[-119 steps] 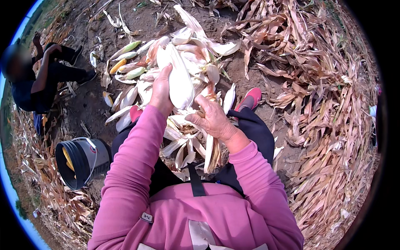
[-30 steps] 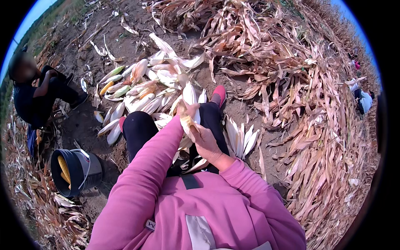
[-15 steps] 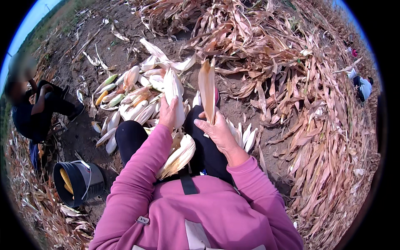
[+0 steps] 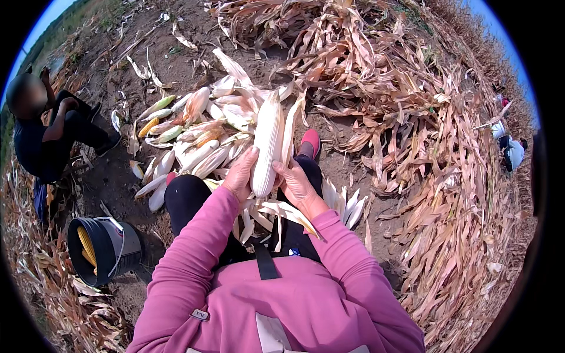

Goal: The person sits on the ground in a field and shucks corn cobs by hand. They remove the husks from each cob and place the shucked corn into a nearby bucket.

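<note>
Upright over my lap stands a pale ear of corn (image 4: 269,144); whether a last thin husk layer covers it I cannot tell. My left hand (image 4: 240,175) is closed round its lower left side. On the other side, my right hand (image 4: 296,187) pinches a dry corn husk (image 4: 289,134) that stands beside the ear, its thumb close against the ear's base. Stripped husk leaves (image 4: 288,213) hang below my hands across my legs. Just beyond my knees lies a pile of ears in husks (image 4: 200,156), a few showing yellow kernels.
A dark bucket (image 4: 130,250) lies tipped at my left with yellow ears inside. A person (image 4: 41,138) sits on the ground at far left. Dry corn stalks (image 4: 441,194) are heaped along the right and the far side. Pale husks (image 4: 351,206) lie by my right leg.
The large husk leaf in my right hand has come in beside the ear. Both hands have drawn together, and the ear now shows smoother and paler. More loose leaves hang over my lap.
</note>
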Demonstrator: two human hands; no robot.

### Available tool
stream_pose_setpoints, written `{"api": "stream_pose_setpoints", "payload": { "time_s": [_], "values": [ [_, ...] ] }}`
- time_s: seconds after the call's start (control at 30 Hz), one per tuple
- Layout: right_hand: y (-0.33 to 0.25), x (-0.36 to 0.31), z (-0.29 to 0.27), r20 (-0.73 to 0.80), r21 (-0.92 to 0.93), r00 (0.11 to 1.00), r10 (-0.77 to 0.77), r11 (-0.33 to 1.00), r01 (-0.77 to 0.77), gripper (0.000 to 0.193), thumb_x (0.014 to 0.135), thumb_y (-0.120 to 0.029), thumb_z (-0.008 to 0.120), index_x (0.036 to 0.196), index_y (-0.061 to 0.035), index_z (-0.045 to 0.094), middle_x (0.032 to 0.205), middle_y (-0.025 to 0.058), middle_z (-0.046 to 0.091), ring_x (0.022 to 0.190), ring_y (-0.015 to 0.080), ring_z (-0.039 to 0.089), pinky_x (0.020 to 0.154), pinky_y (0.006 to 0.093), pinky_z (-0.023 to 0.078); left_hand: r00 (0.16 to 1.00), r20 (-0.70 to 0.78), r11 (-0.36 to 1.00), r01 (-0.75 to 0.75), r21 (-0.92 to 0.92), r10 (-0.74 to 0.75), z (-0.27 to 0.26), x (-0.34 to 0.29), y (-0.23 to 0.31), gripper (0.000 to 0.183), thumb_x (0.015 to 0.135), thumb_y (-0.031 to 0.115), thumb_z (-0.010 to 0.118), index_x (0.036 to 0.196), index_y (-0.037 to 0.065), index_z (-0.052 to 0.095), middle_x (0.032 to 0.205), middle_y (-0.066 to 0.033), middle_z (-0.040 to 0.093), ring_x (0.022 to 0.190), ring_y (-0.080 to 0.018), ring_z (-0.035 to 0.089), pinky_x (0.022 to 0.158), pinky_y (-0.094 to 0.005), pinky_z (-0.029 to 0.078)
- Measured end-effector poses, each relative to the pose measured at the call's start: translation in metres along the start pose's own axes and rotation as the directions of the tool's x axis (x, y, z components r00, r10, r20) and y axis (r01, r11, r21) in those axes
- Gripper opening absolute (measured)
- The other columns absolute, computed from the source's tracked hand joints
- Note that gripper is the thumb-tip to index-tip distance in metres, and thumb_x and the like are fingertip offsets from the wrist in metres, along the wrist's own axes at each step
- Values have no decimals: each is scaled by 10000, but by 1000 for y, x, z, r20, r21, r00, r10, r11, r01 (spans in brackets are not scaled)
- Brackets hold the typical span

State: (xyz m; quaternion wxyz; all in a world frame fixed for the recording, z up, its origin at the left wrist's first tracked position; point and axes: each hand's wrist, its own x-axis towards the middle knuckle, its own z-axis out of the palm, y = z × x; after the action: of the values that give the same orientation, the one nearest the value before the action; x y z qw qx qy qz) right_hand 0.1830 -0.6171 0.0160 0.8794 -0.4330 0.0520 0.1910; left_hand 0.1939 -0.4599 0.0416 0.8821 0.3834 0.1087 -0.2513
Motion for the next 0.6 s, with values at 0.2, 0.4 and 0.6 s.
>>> {"api": "stream_pose_setpoints", "payload": {
  "time_s": [0.2, 0.4, 0.6],
  "values": [
    [6, 7, 13, -96, -126, 995, -34, 992, 22, 542, 821, -225, 716, 1253, -23, 458, 1051, 35, 587, 906, 125, 569, 785, 272, 471, 998, -19, 998, -60, -35, 59, -16, 9, -4, 449, 938, 298, 514, 1282, 36, 394, 1119, -140, 567, 971, -234, 601, 820, -392, 522],
    [10, 6, 22, -95, -222, 995, -13, 975, -8, 530, 815, -203, 723, 1238, 2, 479, 1084, 64, 588, 922, 124, 572, 792, 254, 473, 965, -139, 967, -201, 158, 224, -37, 30, -15, 515, 869, 176, 625, 1281, -16, 383, 1146, -144, 555, 1013, -195, 569, 865, -340, 480],
    [11, 6, 16, -68, -271, 996, -66, 962, 45, 438, 845, -150, 676, 1216, 11, 509, 1112, 63, 593, 974, 132, 574, 867, 275, 464, 981, -142, 991, -134, 10, 134, -29, 24, -9, 478, 929, 251, 518, 1303, -14, 383, 1198, -139, 543, 1035, -214, 566, 905, -343, 455]
  ]
}}
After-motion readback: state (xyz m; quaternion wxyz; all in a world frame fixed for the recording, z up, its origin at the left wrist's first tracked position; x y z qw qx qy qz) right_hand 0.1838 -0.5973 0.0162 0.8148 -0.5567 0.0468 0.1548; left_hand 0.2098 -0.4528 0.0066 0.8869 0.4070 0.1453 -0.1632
